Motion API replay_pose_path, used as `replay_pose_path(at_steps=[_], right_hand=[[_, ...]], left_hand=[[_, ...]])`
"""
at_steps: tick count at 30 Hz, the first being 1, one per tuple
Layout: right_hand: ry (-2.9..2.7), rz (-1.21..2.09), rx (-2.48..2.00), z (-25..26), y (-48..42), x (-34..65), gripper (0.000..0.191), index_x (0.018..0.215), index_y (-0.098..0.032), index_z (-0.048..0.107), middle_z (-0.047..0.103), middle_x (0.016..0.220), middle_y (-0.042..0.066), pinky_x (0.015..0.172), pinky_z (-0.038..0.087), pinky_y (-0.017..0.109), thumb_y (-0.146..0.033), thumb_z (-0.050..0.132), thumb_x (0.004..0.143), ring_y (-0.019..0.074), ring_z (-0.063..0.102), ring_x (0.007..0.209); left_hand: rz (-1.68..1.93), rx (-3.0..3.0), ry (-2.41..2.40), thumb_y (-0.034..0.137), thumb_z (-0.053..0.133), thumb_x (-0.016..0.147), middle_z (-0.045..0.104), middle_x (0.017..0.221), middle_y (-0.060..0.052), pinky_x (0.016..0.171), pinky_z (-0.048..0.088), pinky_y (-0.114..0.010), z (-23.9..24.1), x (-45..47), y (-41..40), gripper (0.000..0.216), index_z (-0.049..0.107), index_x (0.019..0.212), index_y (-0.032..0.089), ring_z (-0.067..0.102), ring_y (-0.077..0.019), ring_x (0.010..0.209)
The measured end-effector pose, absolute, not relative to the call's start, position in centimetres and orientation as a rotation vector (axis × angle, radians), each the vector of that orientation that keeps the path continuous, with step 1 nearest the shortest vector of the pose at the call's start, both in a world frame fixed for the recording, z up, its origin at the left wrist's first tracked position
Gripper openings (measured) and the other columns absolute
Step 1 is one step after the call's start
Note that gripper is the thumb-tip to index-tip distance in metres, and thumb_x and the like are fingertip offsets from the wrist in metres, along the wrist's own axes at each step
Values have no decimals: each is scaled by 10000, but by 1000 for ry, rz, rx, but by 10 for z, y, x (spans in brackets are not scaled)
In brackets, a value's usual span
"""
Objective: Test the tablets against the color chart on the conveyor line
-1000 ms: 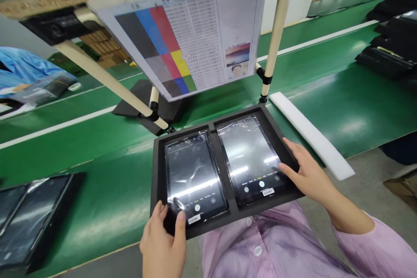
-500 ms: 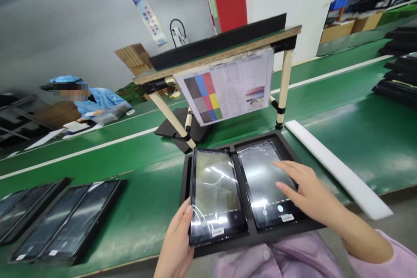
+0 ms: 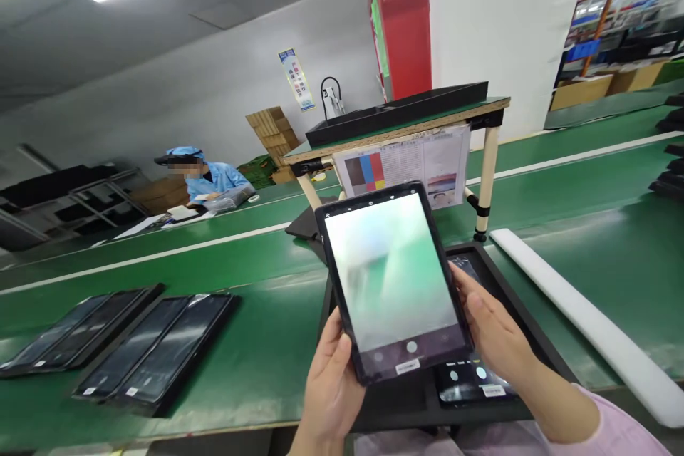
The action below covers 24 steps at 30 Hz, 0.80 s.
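Here, the tablet [image 3: 392, 271] is held between left hand [image 3: 332, 383] and right hand [image 3: 494, 328].

Room is left over the belt [image 3: 272, 342] between held tablet [image 3: 395, 278] and trays [image 3: 193, 356]; forward reach is blocked by the stand [image 3: 396, 132].

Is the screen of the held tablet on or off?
On: the tablet glows white and green, with a white button near its bottom.

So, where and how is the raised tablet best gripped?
Probably by the long side edges of the raised tablet, left hand from its left, right hand from its right, as they hold it here. It is flat and tilted up, and the lit screen fills most of its front, so edge grips should leave that uncovered.
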State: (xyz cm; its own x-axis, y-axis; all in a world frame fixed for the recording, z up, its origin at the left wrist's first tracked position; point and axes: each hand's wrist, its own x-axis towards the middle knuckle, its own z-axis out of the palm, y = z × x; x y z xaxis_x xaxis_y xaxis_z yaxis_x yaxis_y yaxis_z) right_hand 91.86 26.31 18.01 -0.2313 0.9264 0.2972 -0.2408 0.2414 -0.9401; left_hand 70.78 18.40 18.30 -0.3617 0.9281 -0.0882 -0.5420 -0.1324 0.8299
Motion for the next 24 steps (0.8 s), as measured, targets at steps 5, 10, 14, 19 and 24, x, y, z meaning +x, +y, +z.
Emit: replay_pose_path(at_steps=[5,10,14,19,24], right_hand=[[-1033,1587,-697,181,270,911,701,1199,-250,678,737,1115,99,1026,504,526,-797,583,771,324,636,1170],[-929,1672,-657,183,272,911,581,958,-230,732,763,983,94,990,523,538,-746,708,694,339,678,1083],[-953,1668,-638,185,275,913,533,883,-224,735,765,947,97,990,525,532,-719,733,686,344,678,1083],[-976,1677,-576,185,277,914,481,863,-234,743,766,899,86,993,526,526,-694,720,724,332,687,1065],[-979,1689,-546,184,279,913,479,850,-218,749,766,879,83,976,541,498,-675,750,708,319,702,1028]], left_hand=[[1848,736,986,519,755,776,699,1256,-74,968,546,-423,165,728,203,440,711,1158,305,653,-268,1152],[1921,1337,1427,555,710,796,422,1524,-185,1136,374,-490,150,739,204,846,373,1492,213,411,-337,1408],[1648,1720,1931,441,824,671,240,1559,-254,1115,343,-611,153,746,198,1207,59,1567,184,265,-435,1456],[1606,1765,2099,352,830,633,292,1490,-266,1021,446,-599,155,754,198,1260,-7,1560,188,378,-447,1381],[1579,1696,2246,341,821,629,333,1469,-248,1051,426,-580,155,760,200,1258,-10,1560,179,397,-423,1375]])
